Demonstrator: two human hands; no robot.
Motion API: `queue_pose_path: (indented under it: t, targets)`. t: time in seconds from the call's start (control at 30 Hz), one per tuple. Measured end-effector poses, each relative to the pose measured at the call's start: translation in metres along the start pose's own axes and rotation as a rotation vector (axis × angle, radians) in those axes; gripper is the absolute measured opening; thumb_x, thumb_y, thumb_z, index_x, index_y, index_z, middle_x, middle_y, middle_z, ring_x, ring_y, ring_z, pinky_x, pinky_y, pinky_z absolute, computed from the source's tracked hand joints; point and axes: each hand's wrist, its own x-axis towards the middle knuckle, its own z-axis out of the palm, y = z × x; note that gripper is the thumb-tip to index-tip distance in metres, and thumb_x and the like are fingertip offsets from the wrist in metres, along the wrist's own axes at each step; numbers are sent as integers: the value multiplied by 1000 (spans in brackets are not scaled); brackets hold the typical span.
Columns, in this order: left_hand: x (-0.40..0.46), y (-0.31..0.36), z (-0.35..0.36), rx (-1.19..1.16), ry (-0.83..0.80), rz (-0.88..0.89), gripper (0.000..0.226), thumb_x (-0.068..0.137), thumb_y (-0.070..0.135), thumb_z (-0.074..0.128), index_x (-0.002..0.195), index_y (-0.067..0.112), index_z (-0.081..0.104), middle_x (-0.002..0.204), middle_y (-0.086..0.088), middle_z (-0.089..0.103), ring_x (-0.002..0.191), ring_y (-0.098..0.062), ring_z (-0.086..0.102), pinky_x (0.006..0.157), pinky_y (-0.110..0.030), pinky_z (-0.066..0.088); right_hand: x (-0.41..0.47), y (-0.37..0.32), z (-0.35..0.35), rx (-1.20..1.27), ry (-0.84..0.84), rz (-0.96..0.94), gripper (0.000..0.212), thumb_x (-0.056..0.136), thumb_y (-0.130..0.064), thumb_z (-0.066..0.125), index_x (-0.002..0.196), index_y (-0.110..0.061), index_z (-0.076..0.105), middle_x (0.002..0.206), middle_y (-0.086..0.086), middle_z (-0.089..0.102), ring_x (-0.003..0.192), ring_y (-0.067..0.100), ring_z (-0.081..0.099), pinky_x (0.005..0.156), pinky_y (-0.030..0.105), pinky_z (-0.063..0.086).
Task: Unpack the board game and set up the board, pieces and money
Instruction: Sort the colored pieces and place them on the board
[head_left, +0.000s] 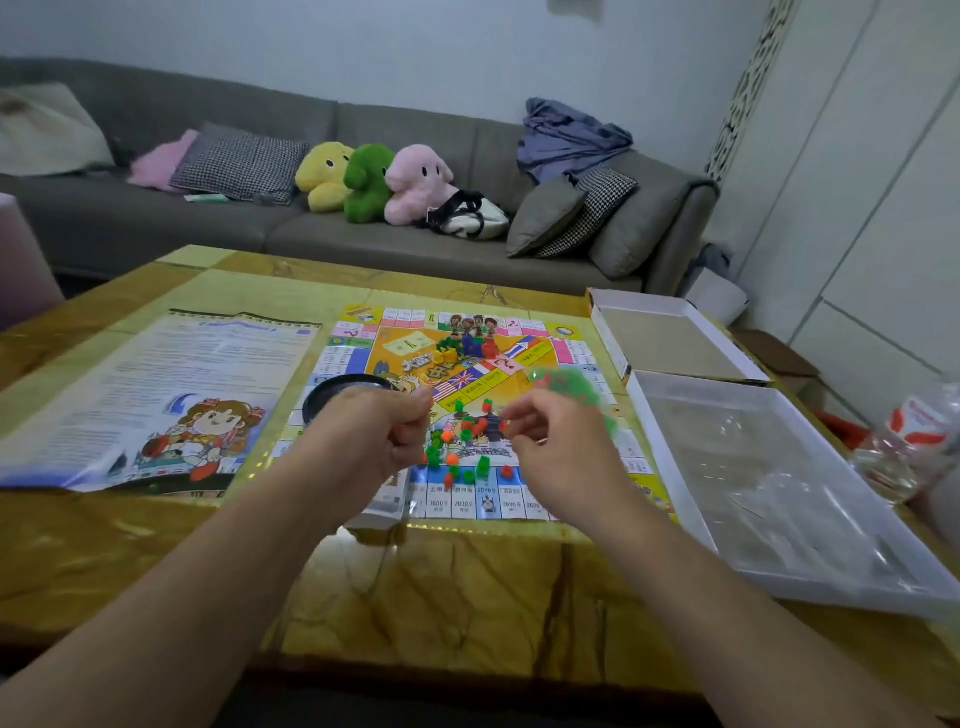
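Nearest: glossy, veined yellow stone tabletop (426, 597). Above it, left hand (379, 441) curled into a fist, fingers (410, 423) together, contents impossible to tell. Right hand (550, 447) with fingers (519, 415) bent and pinched on a blurred clear plastic bag (569, 387) of green and red bits. Between the hands, small green and red plastic houses (467, 447) scattered on the flat, shiny printed board (519, 364). Left of it, an unfolded paper rules sheet (156, 395); right, two open shallow cardboard box halves (670, 332). Farthest, grey fabric sofa (156, 218) with three plush toys (371, 179).
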Motion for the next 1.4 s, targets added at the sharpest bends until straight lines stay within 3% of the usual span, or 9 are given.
queue_pose_path:
  t: [0.2, 0.27, 0.4, 0.5, 0.57, 0.7, 0.83, 1.07, 1.4]
  targets:
    - [35, 1, -19, -87, 15, 23, 16, 102, 6, 57, 109, -7, 64, 73, -5, 48, 57, -12, 44, 51, -22, 41, 64, 5, 51, -323, -181, -113, 36, 95, 1, 67, 122, -20, 77, 118, 2, 73, 106, 18, 66, 93, 40, 59]
    - [42, 1, -20, -105, 19, -5, 17, 102, 3, 55, 112, -9, 61, 69, -4, 47, 55, -11, 43, 48, -20, 40, 79, 11, 65, -388, -223, -144, 37, 91, -4, 75, 122, -25, 77, 120, -1, 73, 111, 20, 63, 93, 42, 59]
    - [52, -2, -22, -120, 7, -30, 24, 101, 0, 54, 119, -14, 60, 68, -4, 47, 57, -11, 40, 49, -21, 34, 95, 23, 87, -492, -222, -265, 21, 93, -14, 76, 104, -30, 82, 99, -6, 74, 108, 21, 50, 85, 41, 51]
    - [52, -3, -20, -78, -16, -7, 15, 101, 1, 53, 109, -9, 61, 73, -6, 44, 59, -12, 39, 53, -23, 32, 96, 25, 89, -493, -217, -256, 12, 93, -16, 76, 96, -27, 81, 94, -4, 72, 106, 19, 55, 83, 40, 54]
    - [51, -2, -16, -40, -33, 6, 12, 101, 2, 53, 102, -8, 60, 74, -7, 43, 59, -12, 39, 52, -23, 34, 92, 23, 81, -356, -184, -219, 8, 93, -15, 77, 93, -23, 80, 90, -5, 73, 92, 13, 63, 79, 39, 58]
    - [46, -3, -2, -28, -77, 8, 10, 100, 2, 54, 96, -6, 58, 74, -7, 42, 59, -12, 38, 55, -25, 31, 71, 10, 31, 194, -34, -13, 10, 93, -10, 78, 93, -20, 75, 82, -4, 76, 75, 8, 72, 68, 24, 61]
    - [33, -4, 19, -23, -157, 30, 22, 85, 12, 61, 101, -3, 56, 74, -7, 37, 60, -13, 34, 53, -25, 30, 43, -7, -11, 593, 2, 71, 12, 90, -2, 77, 100, -9, 75, 89, 7, 80, 81, 25, 79, 76, 40, 66]
    - [10, -8, 46, -116, -225, 70, 18, 89, 15, 62, 89, -2, 65, 76, -7, 48, 62, -13, 44, 54, -24, 40, 10, -16, -22, 801, 26, 41, 18, 90, -8, 72, 106, -9, 80, 98, 6, 81, 94, 17, 77, 77, 23, 60]
    - [-3, -6, 67, -288, -252, 83, 14, 99, 8, 55, 94, -3, 64, 78, -7, 46, 62, -12, 41, 53, -24, 37, 1, -17, -21, 970, 67, 4, 26, 79, -15, 73, 103, -5, 77, 102, 13, 80, 97, 24, 77, 80, 28, 61]
